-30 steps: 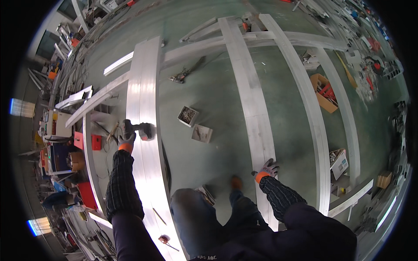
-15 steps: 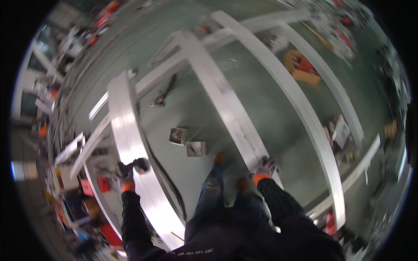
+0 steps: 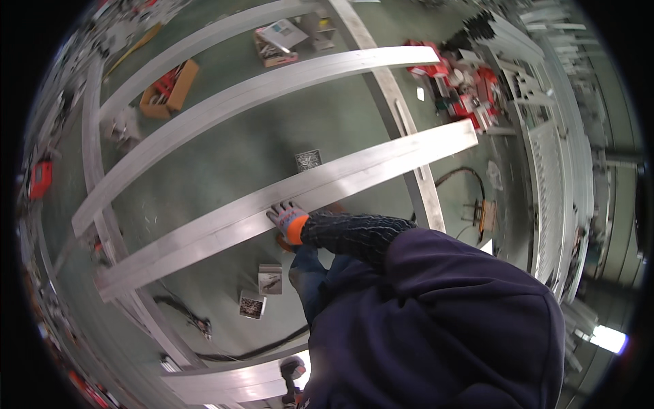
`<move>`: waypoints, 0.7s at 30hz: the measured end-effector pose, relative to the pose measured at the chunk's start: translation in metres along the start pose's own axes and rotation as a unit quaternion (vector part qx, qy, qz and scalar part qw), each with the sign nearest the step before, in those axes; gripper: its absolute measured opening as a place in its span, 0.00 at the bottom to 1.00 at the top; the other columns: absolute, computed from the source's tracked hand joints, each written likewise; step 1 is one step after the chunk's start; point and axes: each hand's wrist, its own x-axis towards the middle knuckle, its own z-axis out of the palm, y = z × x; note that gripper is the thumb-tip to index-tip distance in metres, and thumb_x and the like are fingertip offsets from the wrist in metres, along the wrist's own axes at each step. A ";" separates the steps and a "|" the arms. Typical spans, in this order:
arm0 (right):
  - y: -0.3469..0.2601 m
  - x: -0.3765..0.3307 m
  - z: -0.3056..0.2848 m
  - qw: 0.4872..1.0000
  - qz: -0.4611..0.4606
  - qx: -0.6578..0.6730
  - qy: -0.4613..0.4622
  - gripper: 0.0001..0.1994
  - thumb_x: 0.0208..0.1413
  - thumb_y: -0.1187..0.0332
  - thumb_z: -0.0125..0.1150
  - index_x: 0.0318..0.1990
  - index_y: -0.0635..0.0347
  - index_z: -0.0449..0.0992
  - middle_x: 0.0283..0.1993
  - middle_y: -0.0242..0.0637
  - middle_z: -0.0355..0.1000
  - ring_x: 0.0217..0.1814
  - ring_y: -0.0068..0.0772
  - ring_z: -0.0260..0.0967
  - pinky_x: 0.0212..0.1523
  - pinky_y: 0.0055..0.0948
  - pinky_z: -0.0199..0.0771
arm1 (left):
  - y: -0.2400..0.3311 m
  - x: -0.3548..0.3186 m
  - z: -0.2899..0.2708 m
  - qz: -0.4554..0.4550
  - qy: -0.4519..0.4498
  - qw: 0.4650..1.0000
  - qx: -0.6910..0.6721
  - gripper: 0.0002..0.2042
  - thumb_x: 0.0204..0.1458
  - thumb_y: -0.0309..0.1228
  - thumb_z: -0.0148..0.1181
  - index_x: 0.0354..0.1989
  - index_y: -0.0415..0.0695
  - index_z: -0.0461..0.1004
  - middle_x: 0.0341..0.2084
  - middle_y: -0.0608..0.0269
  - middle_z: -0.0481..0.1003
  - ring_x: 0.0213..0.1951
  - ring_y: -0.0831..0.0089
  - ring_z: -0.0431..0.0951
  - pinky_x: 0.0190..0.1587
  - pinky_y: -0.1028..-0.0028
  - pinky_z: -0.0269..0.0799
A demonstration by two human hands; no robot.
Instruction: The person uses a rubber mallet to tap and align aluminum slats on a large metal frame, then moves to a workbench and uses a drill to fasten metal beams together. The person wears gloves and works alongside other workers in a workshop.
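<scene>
Dk navy top (image 3: pixel 436 320), blk sleeve (image 3: pixel 354 235) w/ pale wavy lines, gry glove (image 3: pixel 285 215), orange cuff (image 3: pixel 296 230), blue jeans (image 3: pixel 304 274)

- From my remote station I saw a dull green floor (image 3: pixel 225 150), smooth, with darker shadow in places.
- Along the right I made out a greyish-green wall (image 3: pixel 618 235) with seams, curved by the lens.
- Near it I saw a bright, violet-fringed rectangle of light (image 3: pixel 608 339); I could not tell window from lamp.
- Long pale metal lengths (image 3: pixel 548 204) stood massed before that wall.
- At upper right I noted red and white clutter (image 3: pixel 470 92) on the floor.
- At upper left I saw an open cardboard box (image 3: pixel 178 88) holding red items, and a long yellow object (image 3: pixel 134 51) near it.
- Farther left I spotted a red case (image 3: pixel 41 179).
</scene>
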 end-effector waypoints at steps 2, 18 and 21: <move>-0.008 -0.035 0.001 0.998 -0.017 0.053 -0.024 0.40 0.46 0.56 0.72 0.70 0.51 0.64 0.69 0.41 0.65 0.70 0.48 0.63 0.68 0.46 0.63 | 0.007 0.010 -0.019 0.033 -0.013 0.998 0.043 0.23 0.51 0.29 0.67 0.55 0.37 0.69 0.49 0.50 0.76 0.50 0.61 0.76 0.56 0.55 0.74; 0.109 -0.204 -0.106 0.951 -0.108 0.283 0.057 0.49 0.45 0.49 0.74 0.72 0.63 0.58 0.67 0.54 0.66 0.69 0.56 0.64 0.69 0.51 0.62 | 0.421 -0.134 -0.024 0.415 -0.235 0.871 -0.122 0.36 0.46 0.23 0.72 0.66 0.40 0.64 0.58 0.53 0.75 0.58 0.63 0.76 0.61 0.65 0.72; 0.167 -0.246 -0.099 0.942 -0.116 0.268 0.166 0.53 0.43 0.50 0.75 0.73 0.65 0.55 0.70 0.56 0.62 0.72 0.57 0.59 0.73 0.53 0.55 | 0.491 -0.208 0.021 0.498 -0.285 0.816 -0.070 0.35 0.46 0.29 0.73 0.65 0.41 0.65 0.58 0.50 0.74 0.58 0.58 0.76 0.61 0.63 0.72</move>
